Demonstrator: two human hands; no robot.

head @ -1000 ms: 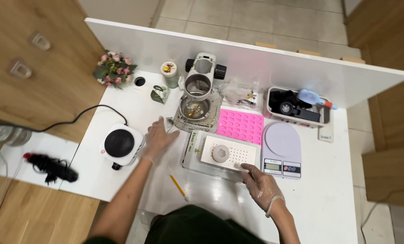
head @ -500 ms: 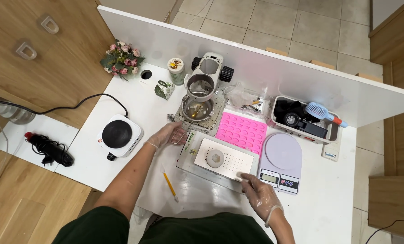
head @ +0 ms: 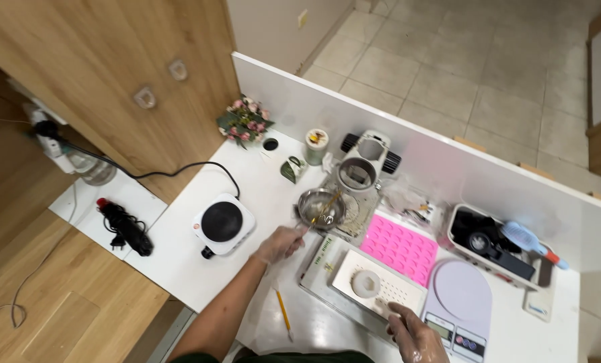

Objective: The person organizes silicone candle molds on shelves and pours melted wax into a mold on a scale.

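My gloved left hand [head: 280,243] grips the handle of a small metal pan [head: 319,207], which it holds just in front of the microscope [head: 364,165]. A thin yellow stick leans inside the pan. My gloved right hand [head: 413,335] is partly cut off at the bottom edge. Its fingertips rest on the near corner of a white perforated board [head: 388,290]. The board carries a round white piece [head: 366,282] and lies on a clear tray [head: 317,272].
A small black-topped hot plate [head: 223,222] stands left of the pan, its cord running left. A pink silicone mould [head: 401,249], a kitchen scale [head: 458,302] and a white bin of tools [head: 495,245] lie to the right. A pencil [head: 284,313] lies near the table's front edge.
My left hand has taken the pan's handle and drawn the pan out from under the microscope toward the left. The camera view has swung left. My right hand stays at the board.
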